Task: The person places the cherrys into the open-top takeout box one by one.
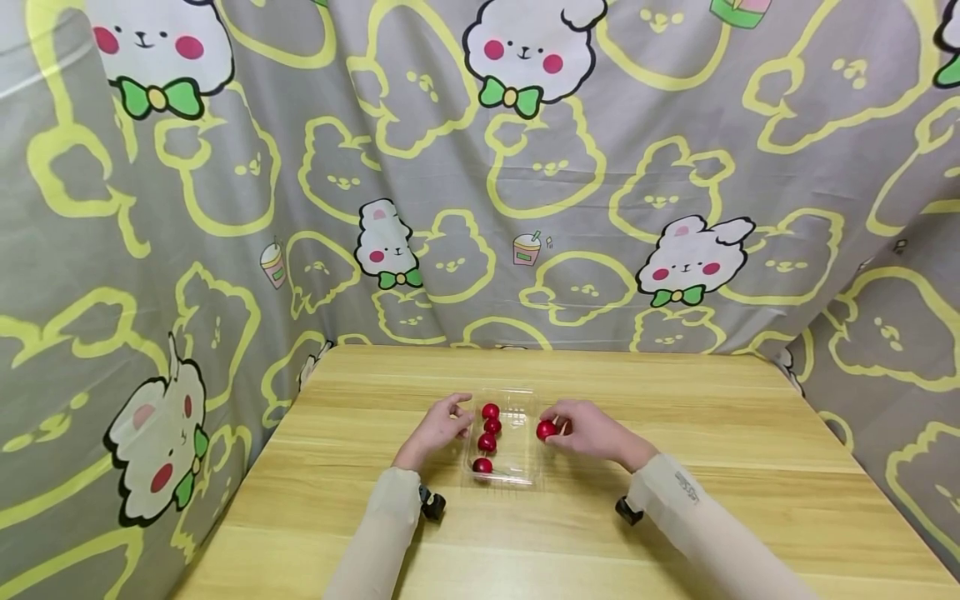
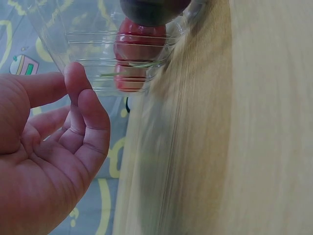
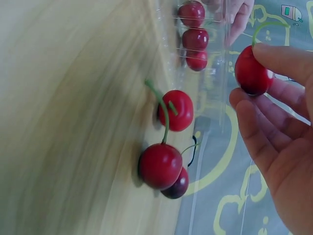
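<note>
Red cherry point(image 1: 546, 431) pinched between thumb and fingertips of the right hand point(image 1: 591, 430), just outside the right wall of a clear plastic box point(image 1: 517, 442) and not yet inside. At the opposite wall, the left hand point(image 1: 441, 427), fingers loosely bent and nothing visibly gripped; cannot tell whether actually touching the plastic. Between the two hands, inside the box, four more cherries point(image 1: 487, 442) in a rough line along the left side, from the far end to the front wall. Outside, low on the wood-grain tabletop point(image 1: 540, 542) in the right wrist view, a long-stemmed red cherry point(image 3: 160, 166), a darker cherry point(image 3: 178, 185) partly hidden behind, and a third loose cherry point(image 3: 176, 110) nearer the box; none visible from the head camera, probably because of the right hand in front. By judgement, roughly half done: four in the box, one in hand just short of the wall, at least three left on the wood. Farther out, pale sleeves point(image 1: 380, 529) with black wrist cameras point(image 1: 432, 505) and, beyond the table edge, a gray curtain point(image 1: 442, 179) printed with white cartoon rabbits and yellow outlines.
</note>
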A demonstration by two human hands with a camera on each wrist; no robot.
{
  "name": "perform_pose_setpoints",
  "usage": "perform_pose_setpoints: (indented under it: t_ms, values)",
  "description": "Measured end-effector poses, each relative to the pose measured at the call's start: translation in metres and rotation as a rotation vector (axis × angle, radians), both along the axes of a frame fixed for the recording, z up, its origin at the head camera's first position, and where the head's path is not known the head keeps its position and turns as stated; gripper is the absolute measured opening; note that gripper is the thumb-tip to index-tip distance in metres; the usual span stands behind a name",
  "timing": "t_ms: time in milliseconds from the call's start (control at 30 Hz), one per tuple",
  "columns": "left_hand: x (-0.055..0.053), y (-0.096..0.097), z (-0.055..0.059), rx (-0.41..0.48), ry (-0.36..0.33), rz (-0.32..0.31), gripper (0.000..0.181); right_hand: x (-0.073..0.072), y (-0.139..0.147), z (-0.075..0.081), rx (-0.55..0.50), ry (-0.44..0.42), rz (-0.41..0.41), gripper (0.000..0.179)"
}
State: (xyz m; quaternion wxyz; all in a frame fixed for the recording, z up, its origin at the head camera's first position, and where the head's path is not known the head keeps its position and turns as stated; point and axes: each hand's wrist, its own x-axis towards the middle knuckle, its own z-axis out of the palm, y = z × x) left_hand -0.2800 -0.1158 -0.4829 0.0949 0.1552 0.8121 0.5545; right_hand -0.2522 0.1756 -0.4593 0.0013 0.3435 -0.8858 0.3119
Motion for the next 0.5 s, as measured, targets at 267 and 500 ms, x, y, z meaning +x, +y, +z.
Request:
perform_pose_setpoints:
  t_ms: [267,500]
  values:
    - [0.018,0.002,0.026,-0.003,-0.002,-0.024,0.045,-0.007,-0.015,0.002,-0.013,0.019,-0.03,0.027]
    - [0.02,0.004,0.027,0.004,0.014,-0.018,0.044,-0.012,-0.027,0.001,0.002,0.015,-0.027,0.035]
